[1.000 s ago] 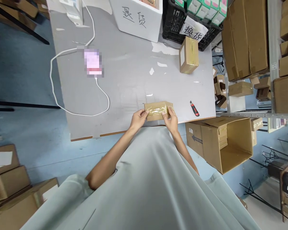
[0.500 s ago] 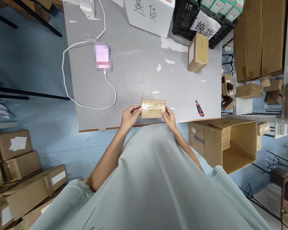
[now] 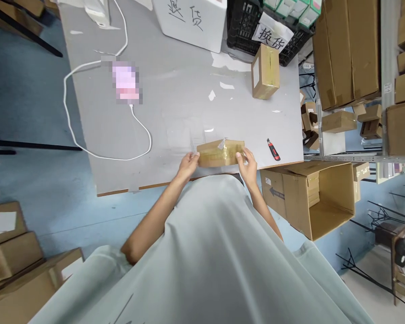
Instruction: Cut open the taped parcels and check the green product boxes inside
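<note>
A small cardboard box (image 3: pixel 213 155) wrapped with clear yellowish tape is held between both hands at the front edge of the grey table (image 3: pixel 175 99). My left hand (image 3: pixel 188 165) grips its left end, with the thumb on the near face. At the right end, my right hand (image 3: pixel 247 164) pinches the box, thumb in front and fingers behind. The side facing me is long, with a tape strip crossing near its right part. Right of my right hand lies a red and black utility knife (image 3: pixel 273 150).
A taped carton (image 3: pixel 266 72) stands by a black crate (image 3: pixel 245 27) and a white bin (image 3: pixel 192 22) at the back. A white cable (image 3: pixel 67 99) loops on the left to a blurred pink device (image 3: pixel 126 83). Below the table's right edge sits a large open carton (image 3: pixel 334 198).
The box has been turned in my hands, so a longer taped side faces me. My hands have moved apart slightly. The view has shifted, moving the table's items leftward.
</note>
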Motion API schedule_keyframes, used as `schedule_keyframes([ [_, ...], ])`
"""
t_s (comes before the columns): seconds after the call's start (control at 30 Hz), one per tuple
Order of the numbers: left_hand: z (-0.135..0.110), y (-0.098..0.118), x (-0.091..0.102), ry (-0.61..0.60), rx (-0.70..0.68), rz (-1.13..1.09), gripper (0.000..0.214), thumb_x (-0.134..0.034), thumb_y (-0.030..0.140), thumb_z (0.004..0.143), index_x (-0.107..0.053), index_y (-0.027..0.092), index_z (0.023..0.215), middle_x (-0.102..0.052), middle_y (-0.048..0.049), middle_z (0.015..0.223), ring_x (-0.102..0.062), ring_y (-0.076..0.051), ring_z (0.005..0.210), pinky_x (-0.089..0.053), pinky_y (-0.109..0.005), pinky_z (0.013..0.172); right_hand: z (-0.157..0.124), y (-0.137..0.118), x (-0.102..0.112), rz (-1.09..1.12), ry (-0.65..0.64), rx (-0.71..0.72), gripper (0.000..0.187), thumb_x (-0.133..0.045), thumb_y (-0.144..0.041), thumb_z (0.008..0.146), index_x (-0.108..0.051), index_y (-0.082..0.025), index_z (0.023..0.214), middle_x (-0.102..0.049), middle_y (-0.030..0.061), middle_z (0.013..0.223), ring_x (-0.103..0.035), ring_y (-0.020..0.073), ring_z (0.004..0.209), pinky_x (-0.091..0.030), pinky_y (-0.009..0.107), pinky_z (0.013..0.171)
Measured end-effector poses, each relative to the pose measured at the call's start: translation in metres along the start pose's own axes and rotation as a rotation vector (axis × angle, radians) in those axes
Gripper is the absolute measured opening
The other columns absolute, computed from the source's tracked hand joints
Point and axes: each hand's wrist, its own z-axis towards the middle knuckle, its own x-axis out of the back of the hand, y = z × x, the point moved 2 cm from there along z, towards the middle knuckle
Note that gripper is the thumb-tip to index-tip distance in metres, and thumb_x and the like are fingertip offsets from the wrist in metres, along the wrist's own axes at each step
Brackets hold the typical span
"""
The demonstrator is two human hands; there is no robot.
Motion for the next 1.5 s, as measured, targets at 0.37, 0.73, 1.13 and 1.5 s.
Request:
schedule_keyframes([
  [0.37,-0.030,0.019,0.022,0.044,-0.152,-0.046,0.055,-0.091,0.045,0.079,-0.088,0.017,0.126,-0.086,-0.0129,0.126,-0.079,-0.027,0.104,-0.065,-0.043,0.103,0.010,0.021,-0.007,0.191,-0.138,-0.080,0.083,-0.060,-0.080,0.109,-0.075,-0.017,0.162,-0.070,0.0147,0.171,-0.063,0.0343,0.164,-0.049,0.051,0.141],
  [0.73,-0.023,0.003,0.042,0.117,-0.064,-0.023,0.048,-0.079,0.036,0.087,-0.085,0.016,0.130,-0.082,-0.0144,0.137,-0.079,-0.028,0.119,-0.061,-0.044,0.117,0.014,0.034,-0.050,-0.105,-0.184,-0.084,0.070,-0.054,-0.063,0.115,-0.072,-0.015,0.162,-0.073,0.0200,0.165,-0.066,0.0344,0.158,-0.048,0.055,0.140],
  [1.13,-0.011,-0.017,0.044,0.127,0.148,-0.059,0.039,-0.074,0.057,0.100,-0.076,0.020,0.113,-0.082,-0.0178,0.127,-0.076,-0.033,0.130,-0.063,-0.046,0.111,-0.012,0.031,-0.062,-0.263,-0.303,-0.019,0.078,-0.039,-0.065,0.121,-0.053,-0.014,0.178,-0.043,0.0199,0.190,-0.040,0.0324,0.179,-0.039,0.054,0.147],
  [1.5,-0.020,0.013,-0.005,-0.098,0.002,-0.119,0.049,-0.086,0.061,0.089,-0.081,0.019,0.113,-0.086,-0.0132,0.121,-0.080,-0.032,0.120,-0.063,-0.045,0.109,-0.008,0.001,-0.009,-0.149,-0.206,0.022,0.090,-0.045,-0.085,0.115,-0.060,-0.019,0.175,-0.053,0.0172,0.186,-0.044,0.0334,0.178,-0.032,0.057,0.150],
])
